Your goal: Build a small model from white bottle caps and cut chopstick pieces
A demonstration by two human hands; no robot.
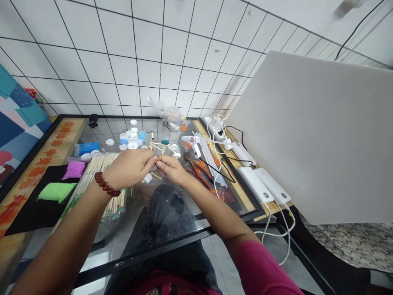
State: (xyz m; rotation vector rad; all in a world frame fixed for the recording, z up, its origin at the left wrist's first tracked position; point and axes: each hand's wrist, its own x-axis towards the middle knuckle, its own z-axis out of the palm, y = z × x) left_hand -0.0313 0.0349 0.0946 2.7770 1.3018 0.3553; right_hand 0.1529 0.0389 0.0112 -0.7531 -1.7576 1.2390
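Note:
My left hand (pixel 129 166), a beaded bracelet (pixel 106 184) on its wrist, is closed with fingertips pinched. My right hand (pixel 170 168) is also pinched, its tips meeting the left ones above the glass tabletop (pixel 135 209). What lies between the fingertips is too small to make out. Just behind the hands is a small frame of wooden sticks (pixel 157 145) with a dark green oval piece (pixel 165 142) at its top. White and blue bottle caps (pixel 132 137) lie behind my left hand. A small white piece (pixel 147 178) sits below the fingers.
Bundled wooden sticks (pixel 92 172) lie at left, near green clay (pixel 57 191), pink clay (pixel 73 170) and a blue packet (pixel 88 148). To the right are a white glue gun (pixel 193 144), red-handled pliers (pixel 201 174), glue sticks (pixel 211 159), cables and white power banks (pixel 256 184).

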